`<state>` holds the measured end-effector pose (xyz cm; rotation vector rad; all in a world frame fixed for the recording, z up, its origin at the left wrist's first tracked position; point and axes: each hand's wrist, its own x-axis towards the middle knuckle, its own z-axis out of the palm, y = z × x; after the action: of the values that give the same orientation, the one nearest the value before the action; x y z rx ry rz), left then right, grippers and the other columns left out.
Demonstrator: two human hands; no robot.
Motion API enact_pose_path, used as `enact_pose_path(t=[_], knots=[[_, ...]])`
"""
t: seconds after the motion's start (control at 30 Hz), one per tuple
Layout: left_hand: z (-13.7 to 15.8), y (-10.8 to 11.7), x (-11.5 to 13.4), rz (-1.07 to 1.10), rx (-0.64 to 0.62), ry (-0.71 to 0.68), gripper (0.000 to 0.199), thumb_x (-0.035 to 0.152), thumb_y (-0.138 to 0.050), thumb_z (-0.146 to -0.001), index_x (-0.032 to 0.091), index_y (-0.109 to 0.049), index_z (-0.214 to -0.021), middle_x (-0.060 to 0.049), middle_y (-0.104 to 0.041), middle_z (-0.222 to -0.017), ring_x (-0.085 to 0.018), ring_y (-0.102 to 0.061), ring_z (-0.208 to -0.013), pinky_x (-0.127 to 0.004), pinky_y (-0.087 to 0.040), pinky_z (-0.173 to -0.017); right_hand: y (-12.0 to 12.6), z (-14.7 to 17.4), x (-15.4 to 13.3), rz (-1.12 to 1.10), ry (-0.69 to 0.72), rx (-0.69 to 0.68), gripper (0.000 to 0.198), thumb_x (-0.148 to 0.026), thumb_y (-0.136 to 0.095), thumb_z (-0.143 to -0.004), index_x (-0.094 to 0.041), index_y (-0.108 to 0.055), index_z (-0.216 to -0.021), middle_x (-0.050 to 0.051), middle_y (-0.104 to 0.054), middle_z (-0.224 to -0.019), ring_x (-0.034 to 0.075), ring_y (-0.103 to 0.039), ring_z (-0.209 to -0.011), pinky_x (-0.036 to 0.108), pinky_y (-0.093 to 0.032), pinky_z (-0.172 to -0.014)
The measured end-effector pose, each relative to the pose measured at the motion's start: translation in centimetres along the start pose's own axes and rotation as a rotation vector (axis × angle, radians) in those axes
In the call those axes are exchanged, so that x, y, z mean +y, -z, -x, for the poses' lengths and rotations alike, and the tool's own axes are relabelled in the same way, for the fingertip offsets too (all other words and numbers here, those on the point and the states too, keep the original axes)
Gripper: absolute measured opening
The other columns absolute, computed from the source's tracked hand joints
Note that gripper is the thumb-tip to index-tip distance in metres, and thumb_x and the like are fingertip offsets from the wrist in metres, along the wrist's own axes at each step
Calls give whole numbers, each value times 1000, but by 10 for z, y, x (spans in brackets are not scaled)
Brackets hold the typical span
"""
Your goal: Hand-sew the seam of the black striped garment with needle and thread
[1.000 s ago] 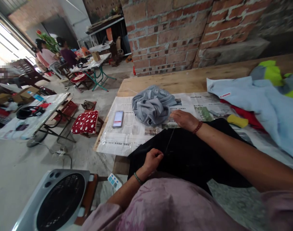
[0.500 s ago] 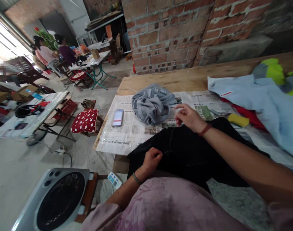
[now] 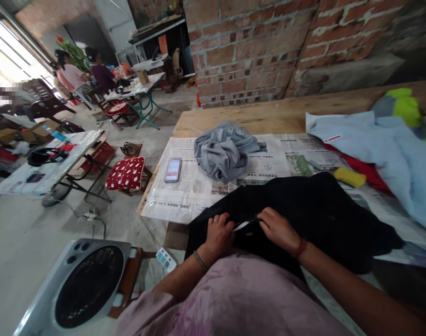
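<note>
A black cloth garment [image 3: 314, 210] spreads from the table's front edge towards my body; its exact kind is unclear. My left hand [image 3: 218, 232], fingers closed, pinches its edge close to my waist. Opposite it, my right hand [image 3: 278, 227] is also closed on the same cloth. Between the two hands a narrow white strip [image 3: 244, 225] shows at the fabric's edge; I cannot tell if it is a lining or a label. A bunched grey cloth [image 3: 222, 154] lies just beyond the black garment, with neither hand touching it.
Newspaper under clear plastic covers the wooden table [image 3: 199, 119]. On it lie a phone [image 3: 173, 170], a yellow sponge [image 3: 349, 177] and a light blue garment [image 3: 374, 140]. At lower left stands a silver box with a round black grille [image 3: 88, 287]. Co-workers sit at a far table.
My right hand has come down and left from above the black garment and now grips it beside my left hand. The white strip has come into view between them.
</note>
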<state>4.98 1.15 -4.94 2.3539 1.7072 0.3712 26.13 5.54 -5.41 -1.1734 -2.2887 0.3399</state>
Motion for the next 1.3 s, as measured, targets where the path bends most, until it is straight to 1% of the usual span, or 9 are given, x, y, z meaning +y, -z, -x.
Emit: enact_pose_path(t=[0.23,0.43,0.63,0.7,0.8,0.93,1.0,1.1,1.3], knots=[[-11,21,-12,-253,-31,-16,10,21,-51,-78,19,-61,-79,-9,-57,-100,-24,-48,-86,-40,-31,-76,16,-5,24,55,-12,133,16,-12,-43,-79,-20,-57,-83,6,-54,-79,19,-54,-77,31,-46,-71],[-36,73,-37,-389,-49,-11,19,15,-45,-81,19,-63,-84,-10,-57,-92,-25,-47,-91,-45,-26,-85,-10,7,17,30,-3,115,17,-10,-42,-80,-19,-56,-77,5,-53,-74,17,-53,-71,28,-47,-67],[-46,87,-67,-497,-193,74,25,8,-44,-77,18,-66,-84,-10,-59,-96,-25,-49,-94,-50,-22,-91,-24,14,12,45,10,108,19,-7,-42,-79,-19,-55,-74,6,-52,-72,17,-51,-70,28,-46,-67],[-45,90,-81,-529,-155,166,24,7,-45,-76,16,-66,-82,-12,-57,-106,-28,-48,-99,-51,-24,-90,-25,15,14,39,13,98,19,-7,-42,-79,-19,-55,-75,6,-52,-73,17,-52,-71,28,-46,-68],[-39,95,-94,-534,55,260,25,6,-45,-77,16,-63,-91,-11,-47,-125,-32,-41,-110,-51,-26,-89,-26,17,19,28,13,108,18,-8,-42,-80,-19,-56,-77,6,-53,-74,17,-52,-72,28,-46,-70],[-26,80,-74,-256,221,100,28,15,-46,-80,19,-58,-106,-10,-53,-116,-26,-48,-102,-39,-35,-86,-29,20,21,15,22,121,18,-9,-42,-81,-19,-57,-79,6,-55,-76,17,-53,-74,30,-47,-72],[-20,61,-51,-80,203,-72,22,22,-46,-83,20,-61,-99,-9,-59,-103,-23,-51,-96,-37,-36,-85,-30,21,21,5,31,139,18,-9,-42,-81,-19,-58,-79,7,-56,-76,18,-54,-75,31,-47,-73],[-22,34,-18,5,124,-190,20,23,-46,-84,21,-64,-92,-7,-62,-92,-21,-52,-87,-37,-36,-82,-29,21,21,-4,32,147,18,-9,-42,-81,-18,-58,-79,7,-56,-77,18,-54,-75,30,-47,-73],[-58,26,-3,-121,35,-218,36,14,-50,-78,27,-59,-110,-6,-45,-130,-27,-40,-112,-42,-33,-87,-31,22,22,19,37,143,17,-10,-42,-81,-18,-57,-79,6,-55,-76,16,-53,-75,30,-46,-72]])
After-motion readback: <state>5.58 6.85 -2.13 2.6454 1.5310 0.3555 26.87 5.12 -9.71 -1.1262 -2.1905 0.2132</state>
